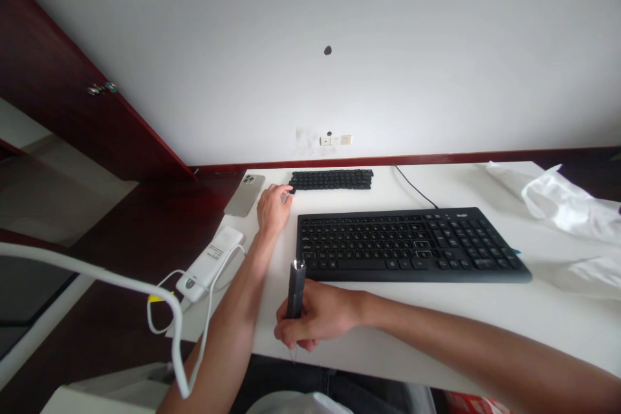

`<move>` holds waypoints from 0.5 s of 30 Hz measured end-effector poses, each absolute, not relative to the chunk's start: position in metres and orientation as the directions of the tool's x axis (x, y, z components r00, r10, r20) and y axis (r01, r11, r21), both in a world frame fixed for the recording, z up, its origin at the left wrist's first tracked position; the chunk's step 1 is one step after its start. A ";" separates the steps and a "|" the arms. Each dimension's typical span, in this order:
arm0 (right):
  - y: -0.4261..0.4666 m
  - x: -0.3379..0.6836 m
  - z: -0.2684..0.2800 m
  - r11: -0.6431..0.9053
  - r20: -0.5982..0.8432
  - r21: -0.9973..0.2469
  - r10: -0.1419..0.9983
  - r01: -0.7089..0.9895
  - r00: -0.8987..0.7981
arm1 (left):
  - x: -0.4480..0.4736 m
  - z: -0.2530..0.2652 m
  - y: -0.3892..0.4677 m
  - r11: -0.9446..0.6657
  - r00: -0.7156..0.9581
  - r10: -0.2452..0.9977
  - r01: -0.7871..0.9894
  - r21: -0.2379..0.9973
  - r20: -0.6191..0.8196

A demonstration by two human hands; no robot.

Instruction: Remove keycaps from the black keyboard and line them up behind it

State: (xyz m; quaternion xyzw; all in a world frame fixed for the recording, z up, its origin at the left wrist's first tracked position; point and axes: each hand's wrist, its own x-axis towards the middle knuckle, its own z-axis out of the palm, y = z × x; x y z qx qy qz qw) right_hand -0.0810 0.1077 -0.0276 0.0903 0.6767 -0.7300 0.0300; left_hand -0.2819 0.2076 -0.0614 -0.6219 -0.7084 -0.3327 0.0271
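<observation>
My left hand (274, 208) reaches to the back left of the desk, thumb and finger closed on a small black keycap (292, 191). That keycap is at the front left corner of a block of loose black keycaps (334, 179) set out in rows. My right hand (315, 317), near the front edge, is wrapped round a dark keycap puller (295, 291), held upright. A shiny metal tip shows at its top and thin wire below the fist. Right of both hands lies a black keyboard (412, 246); many of its key positions look like bare square sockets.
A phone (245, 195) lies at the desk's left edge, with a white power strip (211, 264) and white cable (179, 330) nearer me. White plastic wrapping (567, 200) is at the right. The keyboard's cord (414, 186) runs backward. A wall with sockets (336, 140) stands behind.
</observation>
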 end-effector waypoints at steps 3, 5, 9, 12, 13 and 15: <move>0.106 -0.081 -0.028 -0.047 -0.178 -0.984 0.091 0.174 -0.980 | -0.281 -0.060 0.206 -0.016 -0.210 0.846 0.908 0.418 0.490; 0.104 -0.081 -0.029 -0.026 -0.177 -0.984 0.094 0.175 -0.980 | -0.279 -0.060 0.204 -0.031 -0.206 0.825 0.913 0.407 0.526; 0.103 -0.081 -0.031 -0.010 -0.181 -0.983 0.097 0.181 -0.979 | -0.278 -0.061 0.201 -0.064 -0.168 0.827 0.920 0.386 0.537; 0.104 -0.080 -0.029 -0.008 -0.188 -0.982 0.105 0.188 -0.977 | -0.277 -0.064 0.201 -0.076 -0.141 0.843 0.924 0.374 0.520; 0.104 -0.080 -0.029 -0.009 -0.188 -0.982 0.105 0.188 -0.977 | -0.277 -0.064 0.201 -0.078 -0.136 0.845 0.925 0.371 0.517; 0.105 -0.080 -0.028 -0.014 -0.187 -0.982 0.105 0.187 -0.977 | -0.277 -0.065 0.201 -0.082 -0.124 0.850 0.929 0.361 0.512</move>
